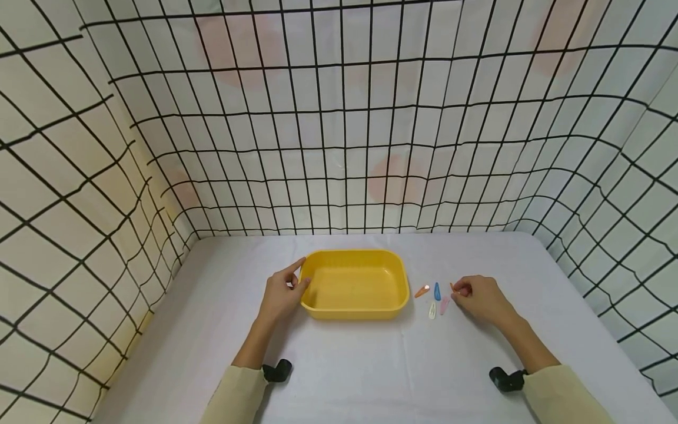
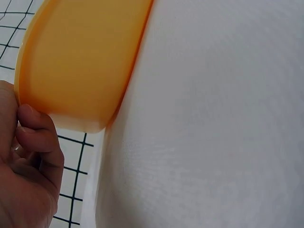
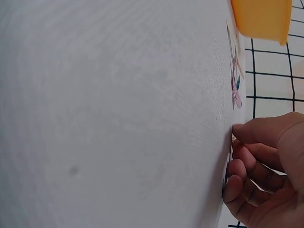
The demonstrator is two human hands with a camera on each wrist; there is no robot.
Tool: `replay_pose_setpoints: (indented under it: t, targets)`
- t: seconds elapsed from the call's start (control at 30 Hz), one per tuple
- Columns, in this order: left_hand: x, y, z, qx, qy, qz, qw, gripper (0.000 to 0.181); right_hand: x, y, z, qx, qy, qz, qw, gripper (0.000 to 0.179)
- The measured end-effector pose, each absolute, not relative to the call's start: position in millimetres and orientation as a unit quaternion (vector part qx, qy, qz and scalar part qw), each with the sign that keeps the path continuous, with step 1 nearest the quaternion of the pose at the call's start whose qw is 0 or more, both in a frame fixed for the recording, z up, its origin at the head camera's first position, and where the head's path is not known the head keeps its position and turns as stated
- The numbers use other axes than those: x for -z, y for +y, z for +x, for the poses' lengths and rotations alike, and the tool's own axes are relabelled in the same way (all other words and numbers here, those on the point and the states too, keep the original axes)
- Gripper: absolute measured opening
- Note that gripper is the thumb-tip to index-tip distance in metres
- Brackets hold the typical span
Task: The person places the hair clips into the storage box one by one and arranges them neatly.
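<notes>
A yellow plastic tray [image 1: 355, 313] sits on the white-covered table. At its left end my left hand [image 1: 282, 292] holds the rim, thumb over the edge and fingers on the outer wall. To the right of the tray lie an orange snap hair clip [image 1: 422, 291], a blue hair clip [image 1: 436, 291], a white hair clip [image 1: 432, 310] and a pink hair clip [image 1: 444, 305]. Just beyond them, my right hand [image 1: 479, 297] pinches another orange hair clip [image 1: 452, 287] low at the tabletop. Its fingers hide most of that clip in the right wrist view.
A black wire grid [image 1: 344, 147] backed by white cloth rises behind the table and along both sides. The white tablecloth [image 1: 371, 371] stretches in front of the tray. Each wrist wears a small black camera, such as the right wrist camera [image 1: 507, 380].
</notes>
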State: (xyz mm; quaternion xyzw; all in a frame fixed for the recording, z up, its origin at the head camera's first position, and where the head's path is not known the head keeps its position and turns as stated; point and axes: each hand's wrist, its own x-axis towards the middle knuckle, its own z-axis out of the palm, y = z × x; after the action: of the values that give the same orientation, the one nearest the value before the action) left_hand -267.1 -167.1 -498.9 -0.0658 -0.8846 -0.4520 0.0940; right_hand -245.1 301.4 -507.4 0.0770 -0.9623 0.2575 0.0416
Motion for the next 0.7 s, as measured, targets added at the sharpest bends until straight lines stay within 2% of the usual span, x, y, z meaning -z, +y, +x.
replay_pose_setpoints:
  t: [0.53, 0.7]
  targets:
    - [496.9, -165.3, -265.7, 0.459, -0.882, -0.059, 0.09, 0.049, 507.5, 301.7, -253.6, -0.255, -0.96, 0.064, 0.091, 0.016]
    - [497.5, -165.8, -265.8, 0.462, -0.881, -0.057, 0.088, 0.049, 504.4, 296.3, -255.9, -0.273, -0.957, 0.047, 0.086, 0.019]
